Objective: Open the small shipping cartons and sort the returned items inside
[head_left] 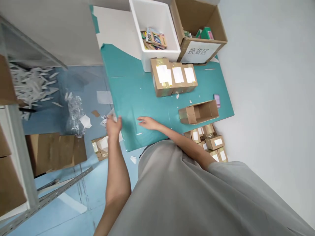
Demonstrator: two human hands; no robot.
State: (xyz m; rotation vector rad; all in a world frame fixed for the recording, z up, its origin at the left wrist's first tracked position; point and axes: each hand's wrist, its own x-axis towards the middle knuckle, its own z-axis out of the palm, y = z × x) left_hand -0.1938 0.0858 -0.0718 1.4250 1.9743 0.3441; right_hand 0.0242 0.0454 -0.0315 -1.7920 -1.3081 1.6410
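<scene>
My right hand lies flat on the teal mat near its front edge, fingers stretched out and holding nothing. My left hand hovers at the mat's left edge, blurred, with its fingers partly curled. It is next to some small white paper scraps on the floor, and I cannot tell whether it holds anything. An open, empty cardboard box lies on its side on the mat, to the right of my right hand.
A row of taped, labelled boxes sits further back on the mat. Behind it stand a white foam bin of coloured packets and a labelled carton. Small boxes pile up at right. Plastic wrap, flat cardboard and shelving lie left.
</scene>
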